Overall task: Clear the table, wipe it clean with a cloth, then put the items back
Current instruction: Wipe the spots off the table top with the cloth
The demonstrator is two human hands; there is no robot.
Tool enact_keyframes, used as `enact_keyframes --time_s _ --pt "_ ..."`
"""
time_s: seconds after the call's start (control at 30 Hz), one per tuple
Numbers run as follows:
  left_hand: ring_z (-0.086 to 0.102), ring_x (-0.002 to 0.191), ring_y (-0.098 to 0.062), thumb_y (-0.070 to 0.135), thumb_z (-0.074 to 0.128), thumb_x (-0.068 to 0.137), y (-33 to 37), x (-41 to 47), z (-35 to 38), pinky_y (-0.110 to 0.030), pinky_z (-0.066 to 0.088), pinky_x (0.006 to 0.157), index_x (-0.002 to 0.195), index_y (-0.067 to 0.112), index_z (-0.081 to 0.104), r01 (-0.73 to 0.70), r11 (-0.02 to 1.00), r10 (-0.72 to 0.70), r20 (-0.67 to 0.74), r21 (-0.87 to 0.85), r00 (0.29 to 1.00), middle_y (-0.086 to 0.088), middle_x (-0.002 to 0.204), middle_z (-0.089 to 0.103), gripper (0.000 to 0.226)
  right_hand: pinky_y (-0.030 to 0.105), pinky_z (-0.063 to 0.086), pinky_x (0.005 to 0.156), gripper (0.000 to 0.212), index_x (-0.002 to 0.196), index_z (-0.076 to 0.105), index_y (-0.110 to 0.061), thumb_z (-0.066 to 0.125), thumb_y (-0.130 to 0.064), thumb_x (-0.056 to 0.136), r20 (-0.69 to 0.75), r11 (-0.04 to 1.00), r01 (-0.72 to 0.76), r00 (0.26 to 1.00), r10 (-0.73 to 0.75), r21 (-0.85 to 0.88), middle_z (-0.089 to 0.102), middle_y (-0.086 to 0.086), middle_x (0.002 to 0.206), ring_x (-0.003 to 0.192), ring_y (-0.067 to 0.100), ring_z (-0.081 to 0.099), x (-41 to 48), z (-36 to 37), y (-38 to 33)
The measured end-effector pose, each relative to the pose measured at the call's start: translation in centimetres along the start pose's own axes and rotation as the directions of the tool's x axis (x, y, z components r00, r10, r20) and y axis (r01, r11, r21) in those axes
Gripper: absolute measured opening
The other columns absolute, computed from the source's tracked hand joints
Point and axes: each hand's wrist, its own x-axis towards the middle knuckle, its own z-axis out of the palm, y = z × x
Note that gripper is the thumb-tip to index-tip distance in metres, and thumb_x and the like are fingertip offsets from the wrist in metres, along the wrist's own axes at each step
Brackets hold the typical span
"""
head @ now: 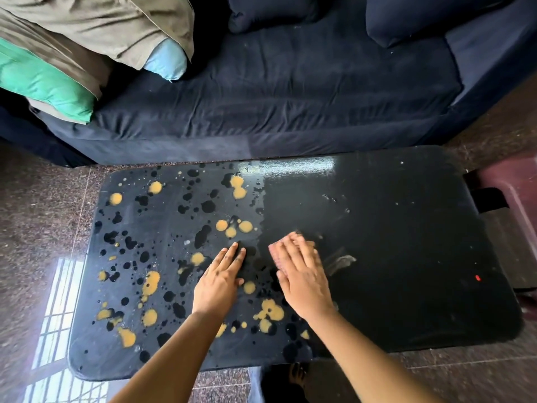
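Note:
A low black table [406,257] fills the middle of the head view. Its left half carries several yellow and dark wet blotches [151,283]; its right half looks smooth and glossy. My right hand [302,274] lies flat, fingers straight, pressing a small pink cloth [274,253] onto the table near the middle; only the cloth's left edge shows past my fingers. My left hand [220,277] rests flat on the spotted half, fingers straight, holding nothing. A pale wet smear [341,261] lies just right of the cloth.
A dark blue sofa [276,97] with cushions runs along the table's far side, with folded brown, green and light blue fabric [72,53] piled at its left end. A maroon stool [511,193] stands at the table's right end. Speckled stone floor surrounds the table.

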Motion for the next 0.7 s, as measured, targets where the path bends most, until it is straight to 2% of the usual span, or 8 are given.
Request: enact_keyframes --time_s 0.1,0.23,0.3,0.37,0.47,0.53,0.6,0.7 --pt "-0.001 0.146 -0.006 0.025 0.046 0.099 0.1 0.1 -0.2 -0.025 0.018 0.117 0.152 0.030 0.008 0.003 1.000 -0.003 -0.003 -0.017 1.000 0.015 0.158 -0.001 0.066 0.049 0.032 0.111 0.061 0.148 0.023 -0.024 0.034 -0.041 0.091 0.068 0.969 0.219 0.975 -0.213 -0.109 0.023 -0.005 0.155 0.144 0.019 0.020 0.5 -0.5 3.3" --pt "-0.002 0.146 -0.005 0.025 0.046 0.099 0.0 -0.1 -0.3 -0.024 0.024 0.115 0.151 0.032 0.009 0.019 1.000 -0.019 0.008 -0.024 1.000 0.017 0.158 -0.003 0.065 0.050 0.031 0.111 0.059 0.144 0.037 -0.016 0.033 -0.037 0.089 0.001 0.949 -0.315 0.949 0.315 -0.012 0.037 0.004 0.150 0.141 0.028 0.026 0.6 -1.1 3.7" --pt "-0.002 0.146 -0.004 0.025 0.045 0.099 0.1 0.1 -0.5 -0.023 0.027 0.113 0.151 0.033 0.009 0.021 0.999 -0.021 0.015 -0.027 1.000 0.019 0.157 -0.003 0.064 0.050 0.030 0.112 0.059 0.143 0.040 -0.014 0.035 -0.035 0.089 -0.050 0.919 -0.391 0.918 0.394 0.051 0.039 0.006 0.149 0.141 0.030 0.024 0.8 -0.8 1.2" --pt "0.000 0.145 -0.004 0.024 0.046 0.099 0.3 0.4 -0.6 -0.022 0.030 0.110 0.151 0.033 0.011 0.024 1.000 -0.024 0.028 -0.015 0.999 0.019 0.157 0.000 0.063 0.048 0.027 0.114 0.059 0.146 0.033 -0.019 0.033 -0.035 0.090 -0.029 0.966 -0.247 0.968 0.250 0.077 0.032 0.003 0.153 0.144 0.026 0.019 0.7 -0.4 -1.2" --pt "0.003 0.145 -0.005 0.021 0.048 0.098 0.6 0.6 -0.9 -0.024 0.034 0.107 0.151 0.034 0.014 0.042 0.999 -0.042 0.043 0.005 0.998 0.020 0.157 0.003 0.064 0.047 0.027 0.114 0.059 0.148 0.027 -0.022 0.033 -0.040 0.092 0.067 0.980 0.198 0.978 -0.196 -0.035 0.025 -0.001 0.156 0.145 0.021 0.018 -0.4 0.1 -1.1" --pt "0.003 0.146 -0.006 0.021 0.049 0.098 0.7 0.5 -1.1 -0.026 0.035 0.107 0.151 0.034 0.014 0.046 0.999 -0.046 0.057 0.007 0.997 0.019 0.157 0.003 0.065 0.047 0.030 0.113 0.059 0.148 0.027 -0.022 0.033 -0.041 0.092 0.072 0.964 0.253 0.966 -0.248 -0.087 0.027 -0.002 0.155 0.144 0.020 0.022 -0.9 0.0 1.3" --pt "0.003 0.146 -0.006 0.022 0.049 0.098 0.8 0.4 -1.2 -0.026 0.034 0.108 0.151 0.034 0.013 0.043 0.999 -0.044 0.068 0.005 0.997 0.019 0.158 0.002 0.065 0.047 0.029 0.113 0.058 0.148 0.027 -0.020 0.031 -0.039 0.093 0.040 0.998 -0.013 0.999 0.015 -0.063 0.028 -0.001 0.155 0.144 0.022 0.021 -1.4 -0.2 3.3" --pt "0.003 0.146 -0.007 0.023 0.048 0.098 0.8 0.4 -1.3 -0.026 0.033 0.109 0.151 0.033 0.012 0.044 0.999 -0.044 0.071 0.001 0.997 0.018 0.158 0.002 0.065 0.047 0.026 0.114 0.059 0.146 0.033 -0.016 0.031 -0.038 0.091 -0.028 0.912 -0.409 0.912 0.410 0.019 0.034 0.004 0.152 0.143 0.028 0.022 -1.4 -0.2 2.1"
